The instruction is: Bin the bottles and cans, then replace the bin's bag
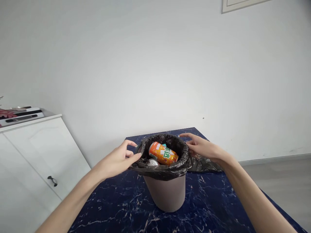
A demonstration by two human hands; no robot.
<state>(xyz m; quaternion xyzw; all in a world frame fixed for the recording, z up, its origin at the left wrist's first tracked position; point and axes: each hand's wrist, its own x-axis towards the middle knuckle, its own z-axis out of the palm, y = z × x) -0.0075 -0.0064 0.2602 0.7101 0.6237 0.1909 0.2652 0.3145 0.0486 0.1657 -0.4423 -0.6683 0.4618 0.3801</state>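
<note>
A grey-brown trash can (167,194) stands upright, lined with a black trash bag (162,174) folded over its rim. Inside lie an orange drink can (163,153) on its side, part of a second can (153,162) with its silver end up, and a small teal item that I cannot identify. My left hand (120,160) has its thumb and fingertips on the bag at the left of the rim. At the right, my right hand (200,147) takes the bag's edge between thumb and fingers, index finger stretched along the rim. The lower fingers are partly hidden.
The can rests on a dark blue marble-patterned table (116,200) against a white wall (145,71). More black plastic (206,164) spreads over the table at the right. A white cabinet (36,161) with a black handle (52,181) stands at the left.
</note>
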